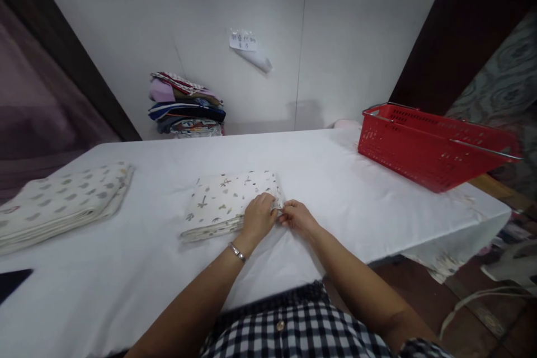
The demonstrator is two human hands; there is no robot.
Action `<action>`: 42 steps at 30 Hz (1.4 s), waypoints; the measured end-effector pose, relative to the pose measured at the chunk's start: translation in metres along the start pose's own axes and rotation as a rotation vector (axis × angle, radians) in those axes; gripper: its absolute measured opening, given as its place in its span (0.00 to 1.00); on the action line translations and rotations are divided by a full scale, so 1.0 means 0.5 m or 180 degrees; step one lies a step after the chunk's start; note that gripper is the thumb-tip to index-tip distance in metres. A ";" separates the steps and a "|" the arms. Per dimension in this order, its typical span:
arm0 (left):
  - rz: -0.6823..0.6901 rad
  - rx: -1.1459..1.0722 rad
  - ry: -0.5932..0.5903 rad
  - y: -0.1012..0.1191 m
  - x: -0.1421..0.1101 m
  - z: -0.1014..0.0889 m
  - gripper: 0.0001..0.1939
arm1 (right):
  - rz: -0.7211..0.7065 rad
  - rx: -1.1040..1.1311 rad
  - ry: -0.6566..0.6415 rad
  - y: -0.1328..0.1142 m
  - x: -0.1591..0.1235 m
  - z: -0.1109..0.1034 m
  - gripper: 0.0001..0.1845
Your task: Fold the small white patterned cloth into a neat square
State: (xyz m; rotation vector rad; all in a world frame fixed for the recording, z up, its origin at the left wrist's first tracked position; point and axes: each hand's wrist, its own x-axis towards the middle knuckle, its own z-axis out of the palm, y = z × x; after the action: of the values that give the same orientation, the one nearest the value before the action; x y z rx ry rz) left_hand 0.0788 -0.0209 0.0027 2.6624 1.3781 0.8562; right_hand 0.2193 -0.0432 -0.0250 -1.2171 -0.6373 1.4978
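A folded white cloth [222, 196] with small grey and brown leaf prints lies flat in front of me, its layered edge facing me. At its near right corner, my left hand [259, 217] rests with fingers closed on the fabric edge. Just right of it, my right hand [298, 217] pinches the same corner, thumb and fingers pressed together. The fingertips of both hands nearly meet, and they hide the exact bit of cloth between them.
A thicker folded cloth [71, 196] with grey prints lies at the left. A red plastic basket [419, 148] stands at the right end of the white-covered table [327, 173]. Stacked folded fabrics [187, 109] sit against the wall; a dark flat item [14, 282] lies near left.
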 end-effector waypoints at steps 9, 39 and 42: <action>0.0088 0.0208 -0.0244 0.010 -0.007 0.014 0.07 | -0.0262 0.0095 0.0197 0.007 -0.014 0.001 0.20; 0.0368 -0.0205 -0.0185 0.013 -0.037 0.022 0.07 | -0.0242 -0.0475 0.0261 0.004 -0.009 0.003 0.26; 0.0267 -0.0133 -0.0137 0.016 -0.042 0.018 0.07 | -0.0244 -0.0663 0.0290 0.003 -0.007 0.007 0.27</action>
State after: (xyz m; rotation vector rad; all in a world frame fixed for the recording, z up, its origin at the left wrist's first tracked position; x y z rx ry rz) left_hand 0.0792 -0.0399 -0.0125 2.7075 1.2339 0.8199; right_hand 0.2152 -0.0464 -0.0239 -1.3953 -0.7844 1.3290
